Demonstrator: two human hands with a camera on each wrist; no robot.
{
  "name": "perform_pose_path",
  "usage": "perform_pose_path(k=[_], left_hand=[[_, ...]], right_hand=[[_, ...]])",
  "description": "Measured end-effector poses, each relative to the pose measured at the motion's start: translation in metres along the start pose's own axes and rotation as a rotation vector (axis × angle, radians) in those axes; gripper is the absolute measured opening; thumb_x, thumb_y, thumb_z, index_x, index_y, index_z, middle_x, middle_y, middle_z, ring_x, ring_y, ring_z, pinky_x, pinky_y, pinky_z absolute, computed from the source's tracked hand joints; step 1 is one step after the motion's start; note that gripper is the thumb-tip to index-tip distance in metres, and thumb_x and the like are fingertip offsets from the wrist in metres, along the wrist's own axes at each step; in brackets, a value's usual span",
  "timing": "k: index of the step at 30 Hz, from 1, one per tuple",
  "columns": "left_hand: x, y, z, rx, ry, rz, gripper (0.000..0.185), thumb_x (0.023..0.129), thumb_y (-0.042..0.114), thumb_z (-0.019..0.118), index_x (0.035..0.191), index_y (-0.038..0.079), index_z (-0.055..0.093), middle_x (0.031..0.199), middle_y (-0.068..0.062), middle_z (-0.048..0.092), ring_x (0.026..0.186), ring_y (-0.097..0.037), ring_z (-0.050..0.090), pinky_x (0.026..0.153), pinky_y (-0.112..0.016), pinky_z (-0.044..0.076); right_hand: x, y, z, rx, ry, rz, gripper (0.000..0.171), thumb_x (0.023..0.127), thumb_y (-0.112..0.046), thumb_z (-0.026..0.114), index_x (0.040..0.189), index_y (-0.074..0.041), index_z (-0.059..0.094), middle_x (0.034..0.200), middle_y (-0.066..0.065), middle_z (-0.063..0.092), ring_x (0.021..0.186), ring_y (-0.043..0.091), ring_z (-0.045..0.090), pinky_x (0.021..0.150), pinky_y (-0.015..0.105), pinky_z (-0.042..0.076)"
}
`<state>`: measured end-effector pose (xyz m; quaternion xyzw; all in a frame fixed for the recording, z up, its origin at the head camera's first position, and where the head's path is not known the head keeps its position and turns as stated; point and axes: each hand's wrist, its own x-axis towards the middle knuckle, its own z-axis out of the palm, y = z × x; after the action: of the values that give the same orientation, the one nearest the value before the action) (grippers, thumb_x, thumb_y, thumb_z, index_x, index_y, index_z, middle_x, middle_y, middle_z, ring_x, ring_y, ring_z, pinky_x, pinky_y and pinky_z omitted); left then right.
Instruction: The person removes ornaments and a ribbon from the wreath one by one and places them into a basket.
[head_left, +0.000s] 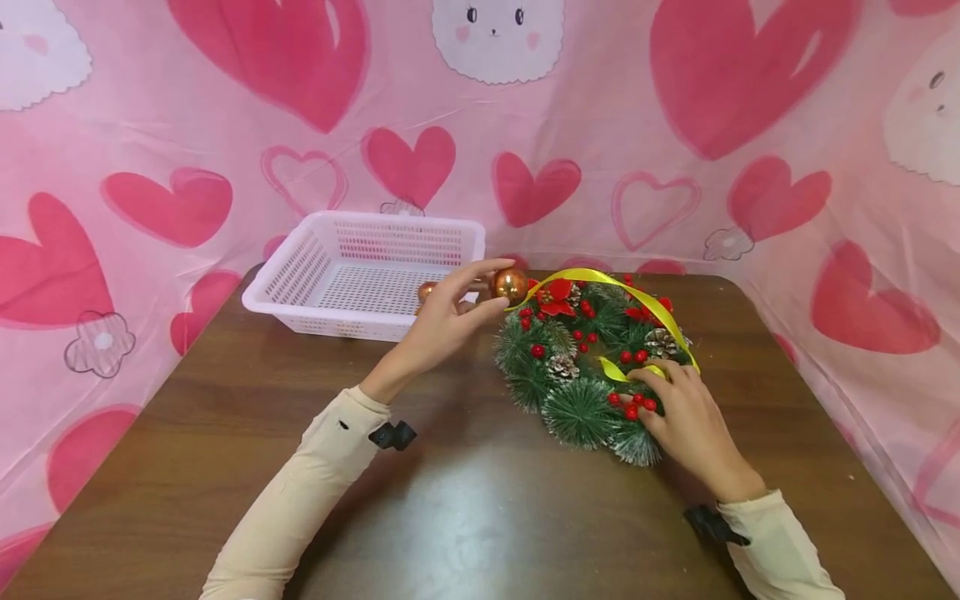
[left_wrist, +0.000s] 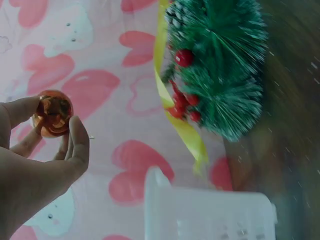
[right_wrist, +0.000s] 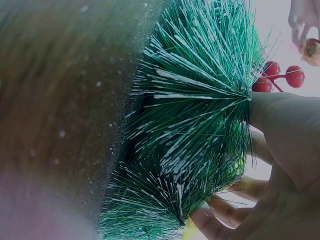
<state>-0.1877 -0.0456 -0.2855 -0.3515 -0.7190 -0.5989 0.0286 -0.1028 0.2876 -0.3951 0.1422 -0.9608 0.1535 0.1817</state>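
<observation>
My left hand pinches a shiny copper-coloured bauble between thumb and fingers, raised beside the wreath's back left side. In the left wrist view the bauble sits at the fingertips. A green Christmas wreath with frosted tips, red berries, pine cones and red flowers lies on the table. Yellow ribbon arches over it, one end near the bauble. My right hand grips the wreath's right side, its index finger against the ribbon. In the right wrist view, the frosted needles partly hide its fingers.
A white plastic basket with slotted walls stands at the back left of the brown table. Another copper bauble shows at its right end, partly behind my left hand. A pink heart-patterned cloth hangs behind the table.
</observation>
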Motion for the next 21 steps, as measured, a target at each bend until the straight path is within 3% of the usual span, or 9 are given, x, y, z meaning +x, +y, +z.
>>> perform_pose_path(k=[4, 13, 21], left_hand=[[-0.007, -0.003, -0.013, 0.088, 0.036, -0.033, 0.045, 0.094, 0.003, 0.065, 0.138, 0.001, 0.055, 0.128, -0.017, 0.057, 0.113, -0.026, 0.056, 0.086, -0.035, 0.054], [-0.016, -0.007, -0.038, 0.198, 0.096, -0.081, 0.044, 0.093, 0.003, 0.067, 0.136, 0.000, 0.056, 0.119, -0.019, 0.059, 0.108, -0.029, 0.057, 0.087, -0.043, 0.050], [-0.022, -0.021, -0.063, 0.235, 0.182, -0.106, 0.042, 0.093, 0.003, 0.067, 0.134, -0.003, 0.055, 0.121, -0.022, 0.061, 0.115, -0.031, 0.057, 0.088, -0.042, 0.051]], right_hand=[[0.001, -0.001, 0.000, 0.003, 0.000, 0.003, 0.045, 0.073, 0.000, 0.080, 0.116, -0.010, 0.068, 0.126, 0.023, 0.055, 0.106, 0.043, 0.048, 0.083, 0.063, 0.044], [0.001, -0.001, -0.001, 0.001, 0.006, -0.001, 0.046, 0.072, -0.001, 0.081, 0.115, -0.010, 0.068, 0.125, 0.024, 0.056, 0.105, 0.043, 0.048, 0.082, 0.063, 0.044], [0.002, 0.000, 0.000, 0.002, 0.007, -0.001, 0.045, 0.073, -0.001, 0.082, 0.115, -0.010, 0.068, 0.125, 0.023, 0.056, 0.104, 0.043, 0.048, 0.081, 0.063, 0.044]])
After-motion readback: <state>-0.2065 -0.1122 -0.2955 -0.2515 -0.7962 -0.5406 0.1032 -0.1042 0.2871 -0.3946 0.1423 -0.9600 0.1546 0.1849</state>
